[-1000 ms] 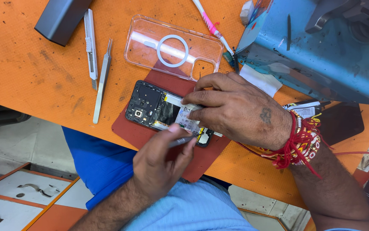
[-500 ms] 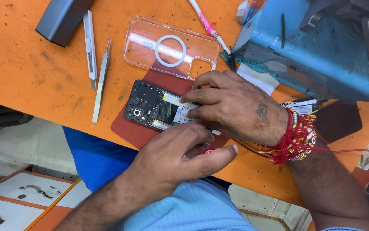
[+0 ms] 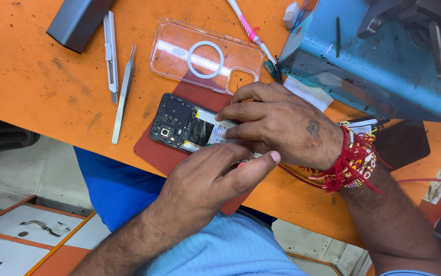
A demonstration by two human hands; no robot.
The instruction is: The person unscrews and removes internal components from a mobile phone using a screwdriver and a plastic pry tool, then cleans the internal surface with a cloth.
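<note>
Two hands are seen bent over an opened phone (image 3: 190, 125) with its back cover off, laid on a dark red mat (image 3: 154, 153) near the front edge of the orange counter (image 3: 36, 76). The phone's long axis is set from about ten o'clock, where the camera end lies, down towards four o'clock, where its lower end is hidden under the hands. The right hand (image 3: 287, 128) is brought in from four o'clock, palm down, its fingers curled and pressed on the phone's middle, just over the pale label; nothing is seen gripped in it. The left hand (image 3: 215, 179) is brought up from seven o'clock, its fingers loosely closed and its thumb stretched out towards the right hand; a small pink thing is glimpsed under it, but whether it is held cannot be told. The left hand is placed nearer the phone's lower end, the exposed camera end lying at ten o'clock from both. A clear phone case (image 3: 205, 56) is laid at twelve o'clock, tweezers (image 3: 123, 97) and a utility knife (image 3: 109, 48) at ten o'clock.
</note>
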